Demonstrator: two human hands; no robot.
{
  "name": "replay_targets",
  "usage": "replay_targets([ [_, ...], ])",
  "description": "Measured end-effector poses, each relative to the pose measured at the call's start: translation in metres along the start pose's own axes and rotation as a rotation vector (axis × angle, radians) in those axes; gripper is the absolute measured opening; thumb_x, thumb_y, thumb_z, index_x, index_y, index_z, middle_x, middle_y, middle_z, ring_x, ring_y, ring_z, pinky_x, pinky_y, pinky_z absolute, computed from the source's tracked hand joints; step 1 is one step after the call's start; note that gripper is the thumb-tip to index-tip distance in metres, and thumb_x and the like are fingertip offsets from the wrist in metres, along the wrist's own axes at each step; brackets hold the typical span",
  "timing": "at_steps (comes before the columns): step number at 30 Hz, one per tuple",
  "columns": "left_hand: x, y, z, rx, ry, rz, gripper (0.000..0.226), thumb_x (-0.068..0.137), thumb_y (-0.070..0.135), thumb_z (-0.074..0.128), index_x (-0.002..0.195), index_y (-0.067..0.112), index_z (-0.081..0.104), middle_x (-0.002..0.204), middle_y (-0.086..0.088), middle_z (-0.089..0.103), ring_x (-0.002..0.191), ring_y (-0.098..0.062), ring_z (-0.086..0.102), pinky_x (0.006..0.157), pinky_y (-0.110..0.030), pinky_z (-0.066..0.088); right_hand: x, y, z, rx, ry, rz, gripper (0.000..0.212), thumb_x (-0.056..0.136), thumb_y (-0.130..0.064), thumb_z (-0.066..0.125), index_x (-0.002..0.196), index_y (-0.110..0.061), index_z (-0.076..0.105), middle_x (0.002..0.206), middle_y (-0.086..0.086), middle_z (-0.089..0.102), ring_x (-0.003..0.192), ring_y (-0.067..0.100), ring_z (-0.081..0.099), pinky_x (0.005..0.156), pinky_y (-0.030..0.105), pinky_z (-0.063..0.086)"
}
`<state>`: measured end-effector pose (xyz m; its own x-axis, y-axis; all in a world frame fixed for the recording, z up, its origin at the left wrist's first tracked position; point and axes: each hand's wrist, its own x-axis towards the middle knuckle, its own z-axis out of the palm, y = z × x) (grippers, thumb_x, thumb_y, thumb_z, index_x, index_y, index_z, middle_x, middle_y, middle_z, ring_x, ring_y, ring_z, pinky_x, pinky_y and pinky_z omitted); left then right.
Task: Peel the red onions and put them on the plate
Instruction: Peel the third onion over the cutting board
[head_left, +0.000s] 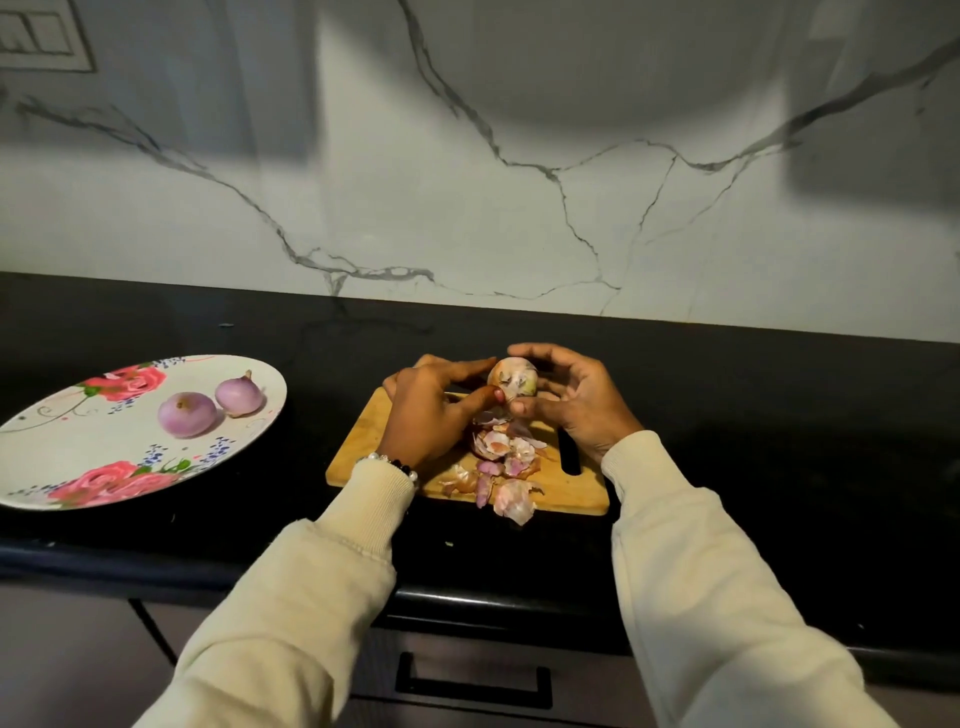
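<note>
I hold a partly peeled red onion (513, 378) above the wooden cutting board (358, 457), between both hands. My right hand (574, 400) cups it from the right with curled fingers. My left hand (434, 410) touches it from the left, thumb and forefinger pinching at its papery skin. Two peeled onions (187, 414) (240, 395) lie on the white plate with pink roses (78, 457) at the left. A heap of onion skins (501, 465) covers the middle of the board under my hands.
The black countertop (753, 415) runs across the view, backed by a marble-patterned wall (519, 182). Some skins hang over the board's front edge. A drawer with a black handle (470, 680) sits below the counter edge.
</note>
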<state>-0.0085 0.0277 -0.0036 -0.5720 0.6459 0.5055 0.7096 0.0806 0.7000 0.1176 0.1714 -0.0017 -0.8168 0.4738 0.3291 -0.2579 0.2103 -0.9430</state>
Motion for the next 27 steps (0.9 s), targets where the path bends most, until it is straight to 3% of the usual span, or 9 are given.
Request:
replay_targets([
  [6, 0.0005, -0.0012, 0.0007, -0.186, 0.027, -0.058, 0.03, 0.076, 0.028, 0.081, 0.097, 0.046, 0.071, 0.088, 0.043, 0.058, 0.103, -0.011, 0.06, 0.094, -0.045, 0.051, -0.0023, -0.0031, -0.0012, 0.039, -0.013, 0.001, 0.044, 0.083, 0.007, 0.069, 0.125, -0.007, 0.065, 0.12, 0.011, 0.07, 0.114, 0.024, 0.067, 0.094, 0.036, 0.056],
  [10, 0.0014, 0.0027, 0.0015, -0.213, -0.001, -0.088, 0.026, 0.083, 0.018, 0.076, 0.108, 0.026, 0.074, 0.085, 0.029, 0.062, 0.093, 0.005, 0.063, 0.096, -0.038, 0.053, -0.0008, -0.0025, -0.0005, 0.037, 0.034, 0.038, 0.04, 0.08, 0.005, 0.073, 0.116, -0.01, 0.069, 0.113, 0.014, 0.073, 0.109, 0.029, 0.069, 0.093, 0.043, 0.057],
  [13, 0.0009, 0.0044, 0.0023, -0.194, 0.038, -0.061, 0.021, 0.089, 0.02, 0.069, 0.109, 0.02, 0.074, 0.09, 0.021, 0.067, 0.087, 0.017, 0.058, 0.096, -0.036, 0.052, 0.0, -0.002, 0.0004, 0.069, 0.082, 0.072, 0.039, 0.071, -0.01, 0.079, 0.109, -0.013, 0.072, 0.11, 0.014, 0.074, 0.107, 0.031, 0.07, 0.094, 0.05, 0.056],
  [18, 0.0008, -0.0023, 0.0, -0.042, 0.15, 0.07, 0.022, 0.081, 0.045, 0.069, 0.1, 0.036, 0.075, 0.094, 0.019, 0.07, 0.098, -0.008, 0.057, 0.09, -0.053, 0.046, 0.0013, 0.0008, 0.0036, 0.115, 0.125, 0.103, 0.045, 0.064, -0.017, 0.083, 0.106, -0.009, 0.071, 0.107, 0.018, 0.073, 0.104, 0.036, 0.07, 0.097, 0.057, 0.052],
  [22, 0.0003, -0.0028, 0.0003, 0.046, 0.134, 0.228, 0.027, 0.077, 0.055, 0.062, 0.093, 0.036, 0.073, 0.088, 0.023, 0.065, 0.087, -0.003, 0.059, 0.081, -0.054, 0.048, 0.003, 0.0019, 0.0042, 0.146, 0.157, 0.112, 0.053, 0.059, -0.022, 0.086, 0.108, -0.008, 0.07, 0.11, 0.02, 0.072, 0.107, 0.037, 0.069, 0.099, 0.058, 0.051],
  [27, 0.0001, -0.0048, 0.0046, 0.021, 0.098, 0.231, 0.016, 0.075, 0.054, 0.065, 0.083, 0.04, 0.063, 0.089, 0.022, 0.058, 0.082, 0.0, 0.059, 0.078, -0.051, 0.052, 0.0028, 0.0028, 0.005, 0.124, 0.167, 0.101, 0.051, 0.059, -0.022, 0.087, 0.106, -0.011, 0.071, 0.11, 0.019, 0.071, 0.109, 0.036, 0.067, 0.098, 0.055, 0.052],
])
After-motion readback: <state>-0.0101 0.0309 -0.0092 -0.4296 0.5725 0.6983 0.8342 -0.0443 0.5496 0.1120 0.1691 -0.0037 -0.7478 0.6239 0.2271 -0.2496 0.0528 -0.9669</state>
